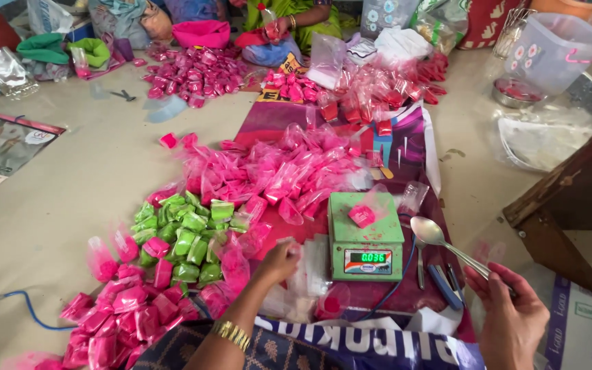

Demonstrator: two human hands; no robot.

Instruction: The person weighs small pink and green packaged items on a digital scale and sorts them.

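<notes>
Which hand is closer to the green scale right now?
Left. The left hand is just beside the green scale, over clear bags. The right hand sits farther off, holding a spoon.

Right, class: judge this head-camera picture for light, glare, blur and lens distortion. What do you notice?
Head view: soft, even daylight with faint shadows; glare on the spoon held by the right hand and on the clear packets; the left hand is slightly motion-blurred above the empty bags; the green scale is sharp; the wide lens bends the edges and the far piles look soft.
</notes>
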